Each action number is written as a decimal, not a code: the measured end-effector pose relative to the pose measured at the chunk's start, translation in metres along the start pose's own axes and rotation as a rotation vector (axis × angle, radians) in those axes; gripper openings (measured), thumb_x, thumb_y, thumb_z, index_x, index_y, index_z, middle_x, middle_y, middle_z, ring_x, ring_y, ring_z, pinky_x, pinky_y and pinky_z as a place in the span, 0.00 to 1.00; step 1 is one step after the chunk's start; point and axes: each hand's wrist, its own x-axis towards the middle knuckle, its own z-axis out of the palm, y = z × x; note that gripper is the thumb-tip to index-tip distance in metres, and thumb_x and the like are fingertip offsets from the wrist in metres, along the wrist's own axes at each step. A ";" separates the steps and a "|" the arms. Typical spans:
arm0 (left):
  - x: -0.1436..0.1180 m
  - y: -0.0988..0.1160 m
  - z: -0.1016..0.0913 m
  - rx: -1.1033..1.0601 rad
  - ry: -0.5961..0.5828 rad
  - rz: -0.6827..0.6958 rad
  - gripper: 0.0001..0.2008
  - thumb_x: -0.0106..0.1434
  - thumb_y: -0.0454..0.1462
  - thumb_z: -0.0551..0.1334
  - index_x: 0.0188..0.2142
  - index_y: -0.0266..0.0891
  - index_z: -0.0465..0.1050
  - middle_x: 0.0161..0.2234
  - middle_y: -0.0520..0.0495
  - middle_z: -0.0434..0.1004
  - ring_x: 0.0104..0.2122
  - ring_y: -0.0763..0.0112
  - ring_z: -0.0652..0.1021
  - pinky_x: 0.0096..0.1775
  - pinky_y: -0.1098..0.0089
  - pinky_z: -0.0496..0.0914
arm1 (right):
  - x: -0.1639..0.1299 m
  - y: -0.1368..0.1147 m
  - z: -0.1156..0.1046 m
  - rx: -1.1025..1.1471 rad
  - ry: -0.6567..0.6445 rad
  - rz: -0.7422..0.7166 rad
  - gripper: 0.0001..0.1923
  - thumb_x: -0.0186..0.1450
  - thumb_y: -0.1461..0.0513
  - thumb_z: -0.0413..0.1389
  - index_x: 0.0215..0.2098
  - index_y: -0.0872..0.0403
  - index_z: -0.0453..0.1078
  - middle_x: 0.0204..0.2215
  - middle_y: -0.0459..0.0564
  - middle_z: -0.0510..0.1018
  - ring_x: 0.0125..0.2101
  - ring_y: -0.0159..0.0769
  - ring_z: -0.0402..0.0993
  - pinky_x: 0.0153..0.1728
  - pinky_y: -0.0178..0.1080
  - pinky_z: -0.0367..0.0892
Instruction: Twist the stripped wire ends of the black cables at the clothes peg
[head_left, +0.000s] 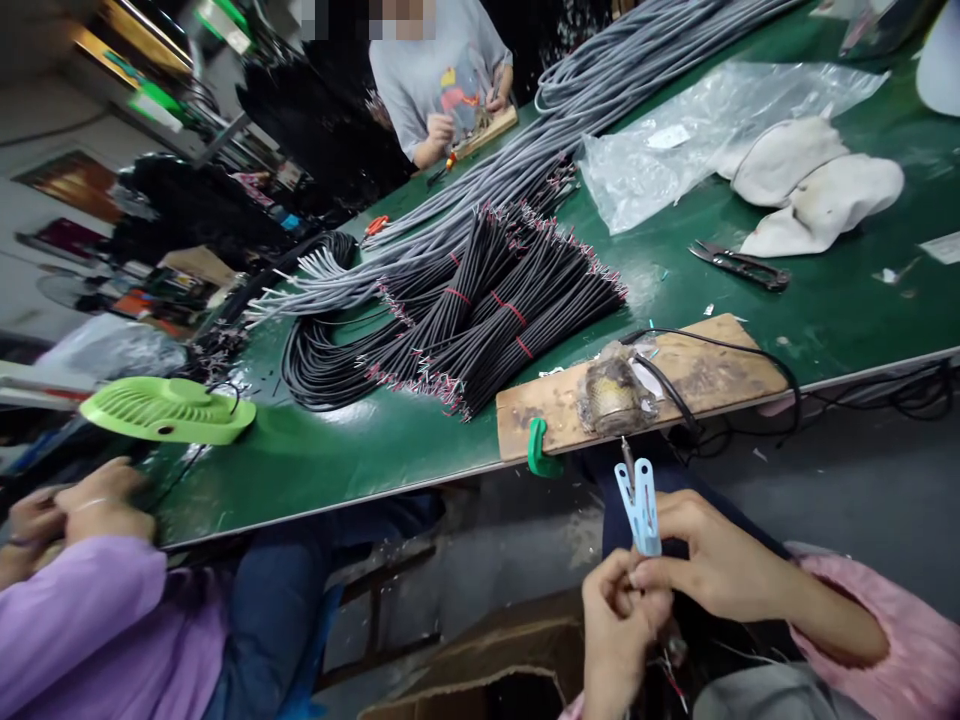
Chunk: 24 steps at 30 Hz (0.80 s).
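Pale-blue plastic, a clothes-peg-style clip (640, 508), stands upright between the wearer's two hands just off the near edge of the green bench (360, 450). The right hand (712, 560) pinches the clip's lower end between thumb and fingers; the left hand (619, 620) is curled closed just below it, around fine wires (670, 672) that trail down toward the lap, though exactly what it grips cannot be told. The clip's tip sits close under a metal point (625, 452) projecting from a taped lump of a tool (613, 395), fixed to a wooden board (675, 385) held at the near edge by a green clamp (537, 450); a black cord (720, 350) loops from it across the board.

Mid-bench lie bundles of black cable (480, 320) tied with red bands, with grey cable (525, 160) running toward the far edge. Snips (739, 265), a plastic bag (697, 130) and white cloth (810, 185) rest toward the right. A green fan (169, 410) overhangs the left near edge, beside a co-worker in a lilac sleeve (82, 610); another person (439, 70) works at the far edge.

The risk appears to be fingers straying against the metal point, which may be hot, or the thin wires slipping from the pinch because the work is held in mid-air, unsupported by the bench.
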 end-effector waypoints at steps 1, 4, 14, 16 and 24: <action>0.000 -0.007 -0.004 -0.048 0.031 0.046 0.20 0.48 0.48 0.74 0.24 0.36 0.70 0.13 0.59 0.63 0.13 0.82 0.64 0.15 0.80 0.57 | -0.003 0.003 0.001 0.016 0.028 0.003 0.11 0.61 0.66 0.61 0.21 0.56 0.74 0.23 0.46 0.75 0.29 0.35 0.69 0.31 0.36 0.61; 0.001 -0.027 -0.014 -0.130 0.047 0.138 0.20 0.52 0.46 0.73 0.20 0.36 0.67 0.13 0.57 0.65 0.11 0.83 0.65 0.14 0.82 0.57 | -0.012 0.010 0.011 0.045 0.137 0.022 0.14 0.65 0.63 0.58 0.20 0.55 0.70 0.23 0.47 0.74 0.29 0.37 0.69 0.32 0.37 0.61; -0.006 -0.027 -0.008 -0.225 -0.088 0.068 0.19 0.58 0.50 0.68 0.23 0.37 0.70 0.09 0.61 0.56 0.07 0.86 0.55 0.12 0.80 0.60 | -0.035 0.024 0.020 0.136 0.246 -0.063 0.14 0.70 0.58 0.54 0.31 0.55 0.76 0.25 0.50 0.77 0.29 0.37 0.70 0.37 0.41 0.64; -0.008 -0.023 -0.007 -0.237 -0.111 0.044 0.20 0.58 0.50 0.68 0.23 0.37 0.69 0.08 0.61 0.56 0.07 0.85 0.56 0.12 0.79 0.60 | -0.036 0.023 0.015 0.131 0.257 -0.047 0.12 0.69 0.59 0.55 0.32 0.55 0.77 0.27 0.50 0.77 0.30 0.37 0.71 0.36 0.40 0.64; -0.009 -0.022 -0.006 -0.249 -0.106 0.019 0.19 0.58 0.49 0.68 0.23 0.37 0.71 0.07 0.62 0.57 0.07 0.86 0.55 0.13 0.80 0.59 | -0.036 0.019 0.012 0.087 0.221 -0.133 0.08 0.68 0.63 0.55 0.36 0.56 0.77 0.27 0.51 0.78 0.32 0.38 0.71 0.34 0.39 0.66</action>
